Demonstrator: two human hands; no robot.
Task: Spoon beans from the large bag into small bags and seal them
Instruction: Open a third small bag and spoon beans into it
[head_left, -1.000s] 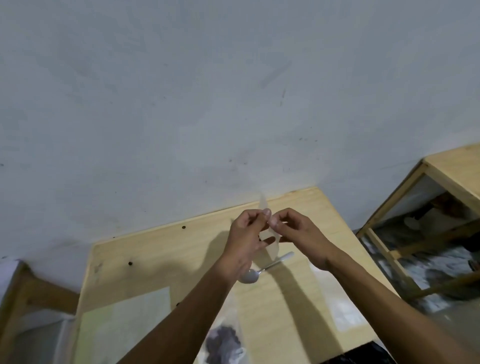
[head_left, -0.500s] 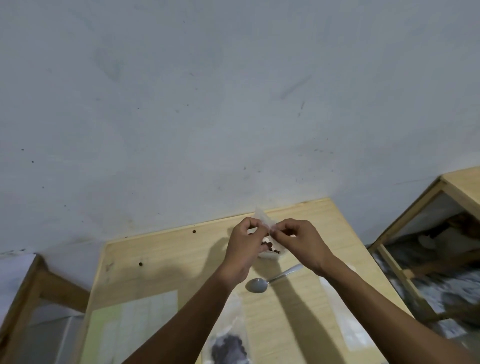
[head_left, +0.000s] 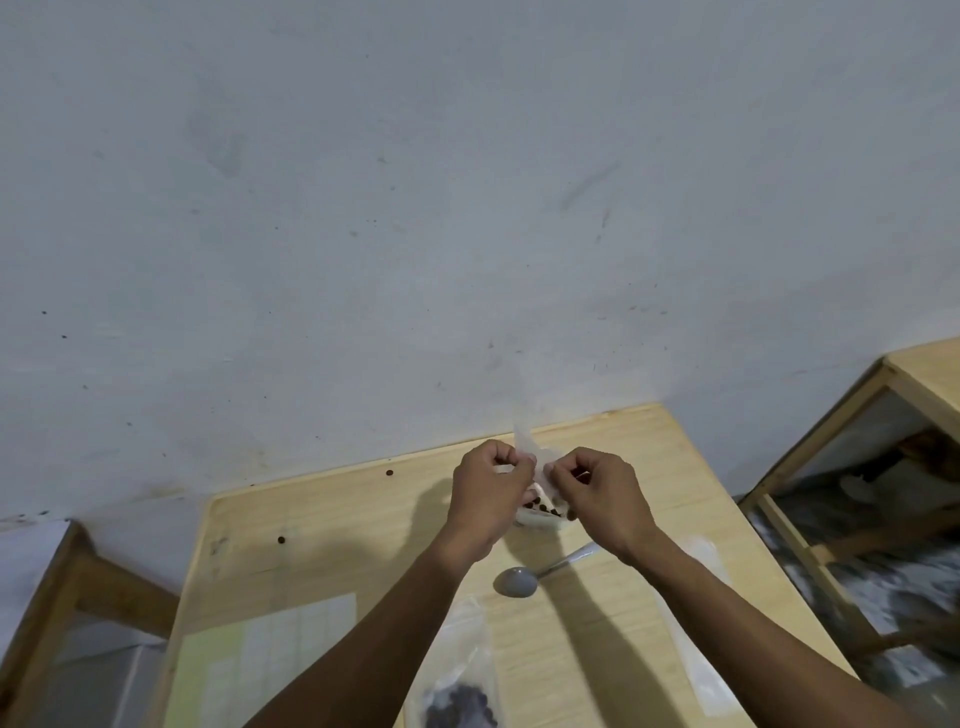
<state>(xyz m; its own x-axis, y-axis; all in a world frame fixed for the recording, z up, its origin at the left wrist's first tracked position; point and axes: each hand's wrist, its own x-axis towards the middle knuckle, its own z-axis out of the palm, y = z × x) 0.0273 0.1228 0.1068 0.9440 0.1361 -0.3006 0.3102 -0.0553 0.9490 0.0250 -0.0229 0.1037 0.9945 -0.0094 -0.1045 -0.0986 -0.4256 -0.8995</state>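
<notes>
Head view: a small clear bag (head_left: 540, 506) is held above the far half of a pale wooden table (head_left: 332, 525), between two hands. The left hand (head_left: 488, 499) is curled and the bag's top is pinched by its fingertips; the right hand (head_left: 597, 499) is likewise curled and the same top edge is pinched from the other side, a loose flap of plastic standing up between the two. Dark beans (head_left: 543, 506) are seen in the bag's lower part, just below the knuckles. Whether the top is already closed cannot be made out, since it is hidden by the fingers. A metal spoon (head_left: 537, 571) lies flat on the table just nearer than the hands, bowl to the left, handle partly covered by the right forearm. The large bag (head_left: 457, 675), holding a dark heap of beans, lies at the near edge between the forearms. Flat clear plastic (head_left: 696, 639), possibly spare bags, lies beside the right forearm. A pale sheet of paper (head_left: 270, 660) rests near left. Loose beans (head_left: 281, 540) lie by the far edge. A plain wall (head_left: 467, 208) is behind.
</notes>
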